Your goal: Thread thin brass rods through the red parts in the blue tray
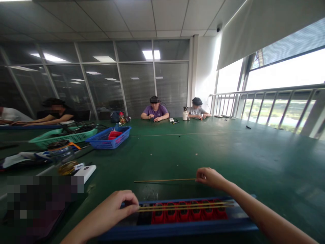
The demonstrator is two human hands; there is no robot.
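My left hand [124, 205] is closed on the left ends of several thin wooden sticks [182, 207], which lie lengthwise above a row of red cups [183, 215]. The cups stand in a long blue tray [182, 227] at the near edge of the view. Beyond the tray, a single stick [165, 180] lies roughly level, its right end pinched in the fingers of my right hand [207, 177]. My right forearm passes over the tray's right end.
On the left are a blue basket [109, 140] with a red container, a green basket [63, 138], a jar [62, 156] and a white device [87, 173]. Across the green table [215, 149] sit two people; others sit at the far left.
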